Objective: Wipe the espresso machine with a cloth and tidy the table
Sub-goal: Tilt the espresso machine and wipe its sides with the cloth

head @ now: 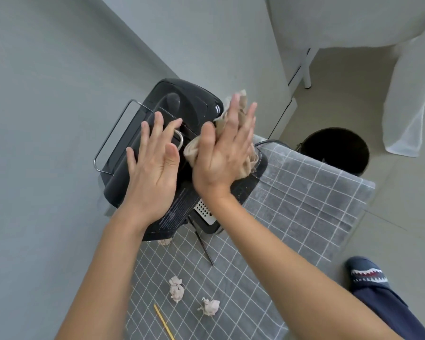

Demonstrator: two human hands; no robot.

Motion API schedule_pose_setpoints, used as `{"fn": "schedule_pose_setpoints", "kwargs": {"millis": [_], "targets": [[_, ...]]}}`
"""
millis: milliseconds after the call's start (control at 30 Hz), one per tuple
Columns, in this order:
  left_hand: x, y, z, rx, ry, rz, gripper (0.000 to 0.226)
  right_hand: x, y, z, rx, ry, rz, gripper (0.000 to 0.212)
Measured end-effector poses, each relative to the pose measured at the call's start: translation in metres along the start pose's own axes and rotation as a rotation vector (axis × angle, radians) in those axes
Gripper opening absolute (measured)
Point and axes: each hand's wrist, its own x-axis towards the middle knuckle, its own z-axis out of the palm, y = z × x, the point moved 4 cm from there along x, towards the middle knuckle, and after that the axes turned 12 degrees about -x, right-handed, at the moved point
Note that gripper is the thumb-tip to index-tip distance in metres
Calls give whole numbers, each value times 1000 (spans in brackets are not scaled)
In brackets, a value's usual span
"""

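Espresso machine (172,148), rigid and probably heavy, stands at the far end of the checked tablecloth (304,202); your left hand (152,168), open flat, steadies its top. Your right hand (223,153), fingers spread, presses the soft beige cloth (194,148) against its glossy side. Crumpled paper balls (176,289), light and easily pinched, lie nearest you.

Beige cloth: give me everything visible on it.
The cloth is beige, thin woven fabric, bunched and crumpled, frayed at its lower right edge. The right hand presses it flat-palmed, fingers extended, against the right side of the black espresso machine. Folds stick out above the fingertips and left of the thumb. The left hand does not touch it.
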Motion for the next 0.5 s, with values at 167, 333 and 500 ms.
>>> {"fn": "schedule_pose_setpoints", "kwargs": {"millis": [167, 333, 500], "targets": [[-1, 1, 0, 10, 1, -10, 55, 15, 70, 17, 33, -19, 289, 63], [-2, 0, 0, 17, 4, -11, 57, -32, 86, 19, 25, -57, 435, 69], [-1, 1, 0, 13, 7, -5, 59, -29, 15, 3, 20, -72, 56, 67]]}}
